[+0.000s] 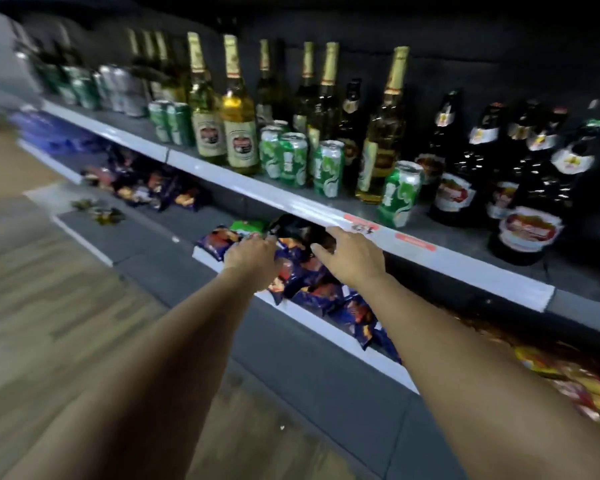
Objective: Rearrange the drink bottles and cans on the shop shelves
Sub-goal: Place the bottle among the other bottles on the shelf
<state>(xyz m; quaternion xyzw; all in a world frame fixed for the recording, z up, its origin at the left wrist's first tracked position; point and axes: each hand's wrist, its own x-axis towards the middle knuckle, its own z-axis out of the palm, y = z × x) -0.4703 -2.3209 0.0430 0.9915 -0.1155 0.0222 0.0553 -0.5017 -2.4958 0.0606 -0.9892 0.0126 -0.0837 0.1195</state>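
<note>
Bottles and cans are all up on the grey upper shelf [326, 211], none of them in anyone's hands; the clear gold-foil bottles [238, 109] stand upright toward the middle, with more of the same behind them and off to the right; green cans [293, 159] sit in front in a loose cluster, and one more green can [399, 194] stands alone further right, close to the shelf edge; the dark bottles with red and white labels [530, 188] bunch up at the right end; far left there's another batch of green and silver cans [111, 86], pretty blurry though.

Both arms reach out below that shelf — toward the lower shelf [326, 329] with its snack packets [312, 271], mostly blue and purple ones; the left hand [252, 252] lies on top of the packets with its fingers curled down at them, but whether it's actually gripping one I can't tell; the right hand [352, 256] has its fingers spread and loose, holding nothing, hovering just under the front edge of the upper shelf near a red price tag [414, 241].

More packets lie further left on the lower shelf, and yellow and red packets [575, 386] show at the far right; wooden floor [49, 306] on the left.
</note>
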